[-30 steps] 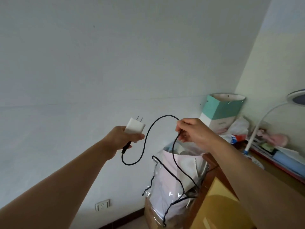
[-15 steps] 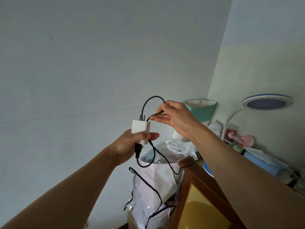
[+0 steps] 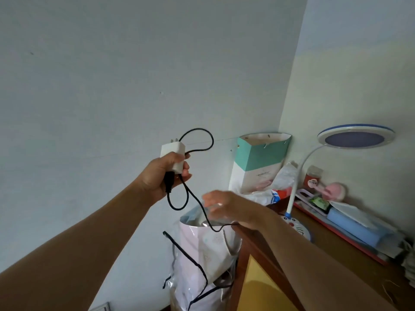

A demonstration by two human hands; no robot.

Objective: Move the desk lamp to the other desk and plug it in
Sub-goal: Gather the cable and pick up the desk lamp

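My left hand (image 3: 165, 175) is raised in front of the wall and grips the white plug adapter (image 3: 174, 157), prongs up. A black cable (image 3: 197, 140) loops above the adapter, hangs below my fist and runs down over the desk edge. My right hand (image 3: 226, 206), blurred, is lower and to the right with fingers spread, holding nothing. The desk lamp stands on the wooden desk (image 3: 336, 250) at the right: a round white head (image 3: 354, 136), a curved white neck and a cartoon-face base (image 3: 296, 227).
A teal and white paper bag (image 3: 260, 162) stands in the corner beside plastic bags. A clear bag with black trim (image 3: 202, 254) sits next to the desk. Books, a jar and a pink item line the wall. A wall socket (image 3: 101, 307) shows at the bottom.
My right hand let go of the cable loop and dropped down toward the desk edge. My left hand stayed up with the adapter, now also pinning the loop.
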